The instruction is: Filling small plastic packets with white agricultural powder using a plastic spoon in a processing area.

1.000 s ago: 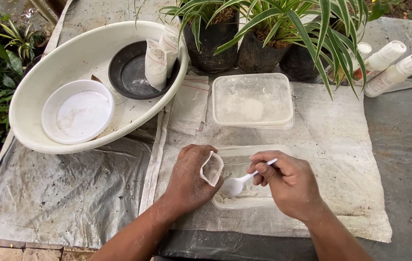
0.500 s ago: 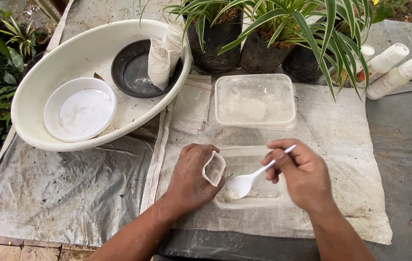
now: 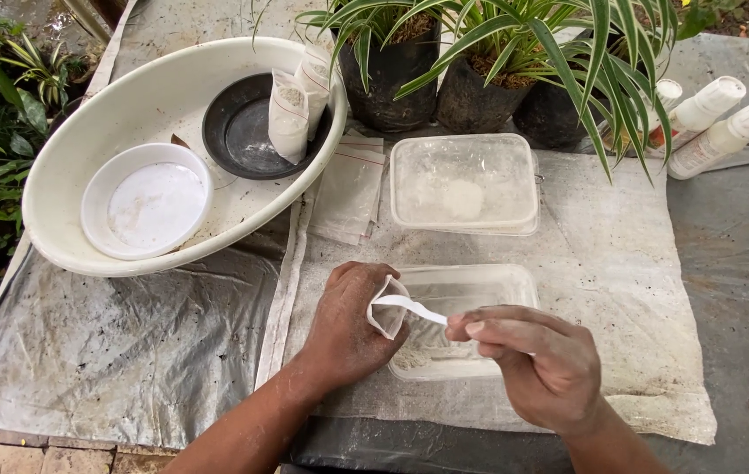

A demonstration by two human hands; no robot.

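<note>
**Spooning powder into a small bag: spoon tip now inside the mouth**

Compared with half a second before, the white plastic spoon [image 3: 410, 307] had been swung from the clear tray [image 3: 506, 290] into the small bag [image 3: 386, 307]. Right hand [image 3: 537, 369]: closed, spoon handle pinched. Left hand [image 3: 348, 329]: closed around the bag, mouth held open above the tray's left end. Beyond: lidded container [image 3: 465, 184], white basin [image 3: 129, 105].

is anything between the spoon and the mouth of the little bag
Nothing visible. The white spoon, pinched by the right hand, already has its bowl end at the open mouth of the small bag that the left hand holds over the clear tray.
</note>
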